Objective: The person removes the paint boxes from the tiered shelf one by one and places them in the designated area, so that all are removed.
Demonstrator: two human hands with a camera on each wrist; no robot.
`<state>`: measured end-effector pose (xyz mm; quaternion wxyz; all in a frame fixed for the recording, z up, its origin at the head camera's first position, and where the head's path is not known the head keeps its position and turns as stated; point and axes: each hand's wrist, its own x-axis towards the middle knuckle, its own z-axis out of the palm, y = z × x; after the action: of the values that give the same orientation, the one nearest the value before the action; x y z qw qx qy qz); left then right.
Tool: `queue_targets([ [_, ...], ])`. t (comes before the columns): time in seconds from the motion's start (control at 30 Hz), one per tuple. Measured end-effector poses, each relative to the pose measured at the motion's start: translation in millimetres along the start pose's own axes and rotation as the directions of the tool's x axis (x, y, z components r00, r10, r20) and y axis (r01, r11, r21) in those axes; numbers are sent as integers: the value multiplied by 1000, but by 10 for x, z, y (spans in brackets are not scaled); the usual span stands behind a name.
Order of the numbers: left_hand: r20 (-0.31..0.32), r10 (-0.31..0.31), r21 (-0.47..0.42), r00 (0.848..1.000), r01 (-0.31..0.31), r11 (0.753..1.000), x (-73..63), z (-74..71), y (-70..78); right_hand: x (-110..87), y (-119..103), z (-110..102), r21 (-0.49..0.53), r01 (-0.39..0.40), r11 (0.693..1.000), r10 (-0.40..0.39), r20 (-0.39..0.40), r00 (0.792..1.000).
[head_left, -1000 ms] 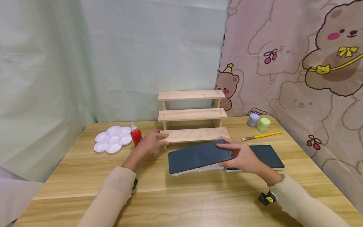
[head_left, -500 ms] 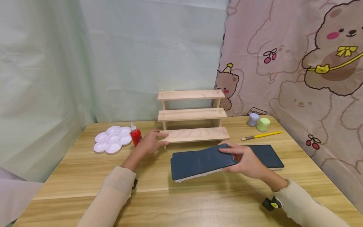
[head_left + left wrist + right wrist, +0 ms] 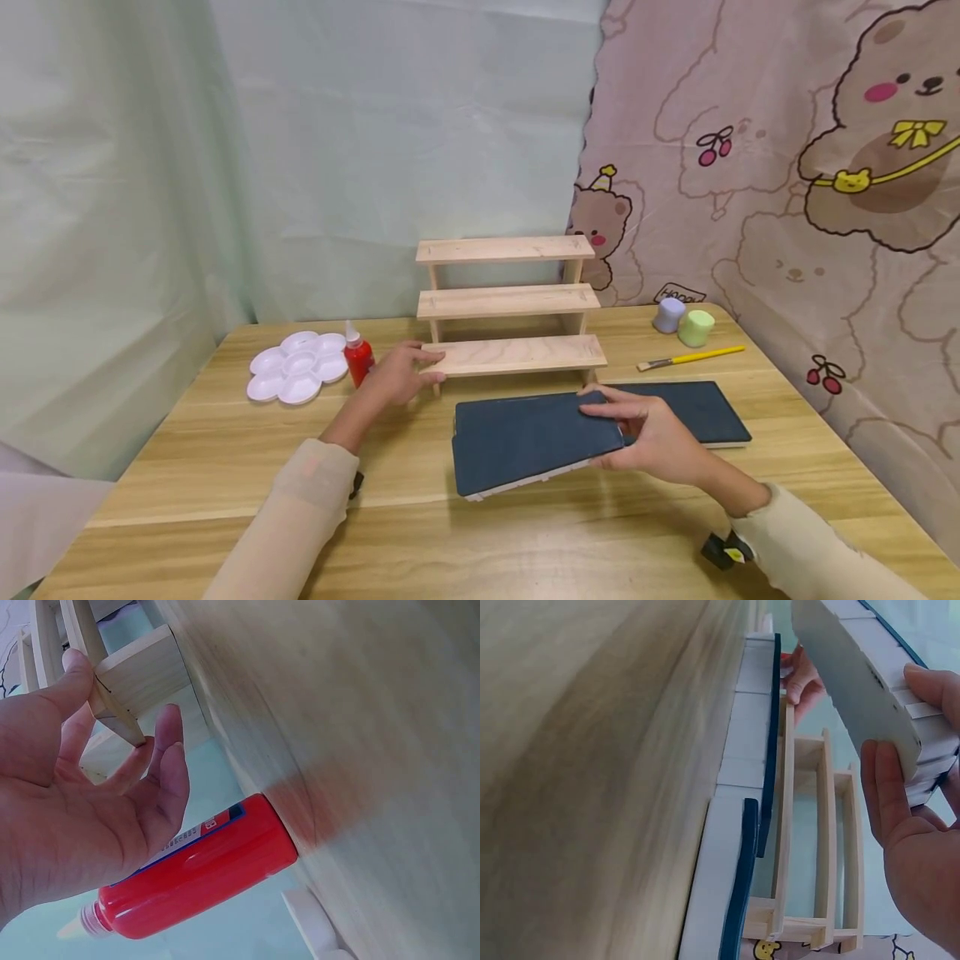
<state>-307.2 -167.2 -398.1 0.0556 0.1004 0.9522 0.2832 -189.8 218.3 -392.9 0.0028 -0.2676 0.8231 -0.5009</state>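
Observation:
My left hand (image 3: 397,375) grips the left end of the lowest shelf of a pale wooden three-tier stand (image 3: 517,357), thumb on top and fingers beneath in the left wrist view. My right hand (image 3: 648,437) holds a long slab (image 3: 540,454) by its right end, thumb on one face and fingers on the other. The slab has a dark blue top and white segmented sides, and it is raised and tilted in the right wrist view. Under and behind it lies a similar slab (image 3: 750,712), partly hidden. A third one (image 3: 701,412) lies on its right.
Beside my left hand stands a red squeeze bottle (image 3: 358,358), with a white flower-shaped palette (image 3: 300,367) to its left. A yellow-handled brush (image 3: 693,358) and two small jars, lavender (image 3: 670,316) and green (image 3: 696,328), sit at the back right of the wooden table (image 3: 375,533).
My right hand has drawn the held slab toward me and slightly right, and more of the slab behind it shows. The left hand keeps its grip on the stand.

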Motion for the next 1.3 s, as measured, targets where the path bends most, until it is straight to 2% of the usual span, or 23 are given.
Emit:
queue_targets([
  [0.43, 7, 2, 1, 1000, -2, 1000, -17, -15, -1, -40, 8, 24, 15, 25, 1000, -25, 15, 1000],
  [0.67, 5, 1, -6, 1000, -1, 1000, -27, -22, 12, -62, -3, 48, -2, -25, 1000, 25, 26, 999],
  [0.9, 7, -15, 2, 1000, 15, 1000, -38, -24, 19, -75, 29, 79, 4, -10, 1000, 10, 32, 999],
  [1.3, 4, -36, 6, 999, 36, 999, -20, -12, 20, -101, 57, 110, 0, -50, 999, 50, 27, 998],
])
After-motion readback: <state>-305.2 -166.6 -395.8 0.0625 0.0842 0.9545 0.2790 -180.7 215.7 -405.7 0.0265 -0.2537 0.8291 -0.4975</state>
